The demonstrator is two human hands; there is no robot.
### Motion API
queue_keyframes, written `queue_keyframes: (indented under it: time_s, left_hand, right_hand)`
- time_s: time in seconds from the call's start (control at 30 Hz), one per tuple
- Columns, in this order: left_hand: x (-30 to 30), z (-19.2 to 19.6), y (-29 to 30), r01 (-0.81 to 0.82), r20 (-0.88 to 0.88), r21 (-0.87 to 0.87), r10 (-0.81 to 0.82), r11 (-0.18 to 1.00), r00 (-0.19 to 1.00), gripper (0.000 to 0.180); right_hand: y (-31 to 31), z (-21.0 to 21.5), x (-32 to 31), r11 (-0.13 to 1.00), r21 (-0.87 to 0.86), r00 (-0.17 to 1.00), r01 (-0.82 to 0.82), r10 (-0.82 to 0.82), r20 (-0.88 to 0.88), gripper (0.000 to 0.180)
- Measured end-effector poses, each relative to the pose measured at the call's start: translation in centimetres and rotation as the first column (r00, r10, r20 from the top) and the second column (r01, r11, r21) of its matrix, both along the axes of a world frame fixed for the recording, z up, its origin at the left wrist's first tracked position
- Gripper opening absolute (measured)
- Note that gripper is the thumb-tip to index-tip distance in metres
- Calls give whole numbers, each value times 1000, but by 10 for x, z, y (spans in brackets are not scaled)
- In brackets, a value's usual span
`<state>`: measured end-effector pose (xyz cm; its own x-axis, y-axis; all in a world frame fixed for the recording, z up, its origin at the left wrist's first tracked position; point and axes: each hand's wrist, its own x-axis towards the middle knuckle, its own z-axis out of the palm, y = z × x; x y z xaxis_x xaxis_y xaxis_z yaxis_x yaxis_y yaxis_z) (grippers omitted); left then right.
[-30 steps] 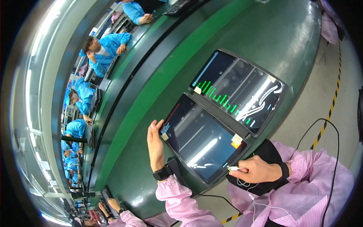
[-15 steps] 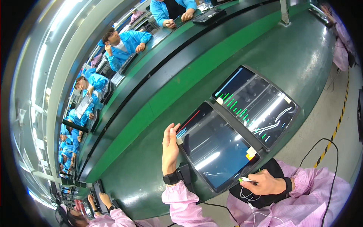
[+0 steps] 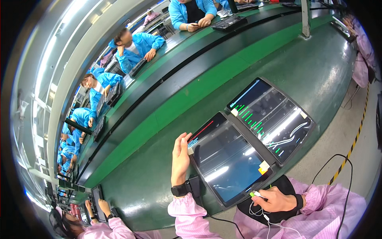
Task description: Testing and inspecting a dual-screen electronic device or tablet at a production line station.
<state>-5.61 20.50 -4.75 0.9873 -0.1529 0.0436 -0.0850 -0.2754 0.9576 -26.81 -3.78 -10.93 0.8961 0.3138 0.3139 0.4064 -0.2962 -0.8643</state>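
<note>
A dark tablet [image 3: 229,163] lies tilted on the green workbench in front of me, its screen reflecting the ceiling lights. My left hand [image 3: 180,157] holds its far left corner, fingers along the edge. My right hand [image 3: 274,199] pinches a small white plug with a green tip [image 3: 254,194] against the tablet's near right edge; a thin white cable hangs from it. A second tablet [image 3: 272,117] with green bars on its screen lies just beyond, touching the first. Both my sleeves are pink, with a black wrist strap on the left.
A long green conveyor belt [image 3: 191,95] runs diagonally past the tablets. Several people in blue coats sit along its far side with keyboards. A person in pink works at my left [image 3: 103,223], another at the far right. A black cable [image 3: 338,167] loops over the floor.
The view has shifted, so the tablets sit further right and lower in the picture. My hands keep the same hold on the tablet corner and the plug.
</note>
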Motion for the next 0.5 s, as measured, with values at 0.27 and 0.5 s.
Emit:
queue_keyframes:
  time_s: [0.27,0.5]
  left_hand:
    - [1,0,-2,-12,-11,-7,12,1000,1000,44]
    - [1,-4,-4,4,7,7,-4,1000,1000,44]
  right_hand:
    - [-4,-5,7,1000,20,1000,-2,2,5,25]
    - [-8,-10,4,999,45,1000,-5,5,14,24]
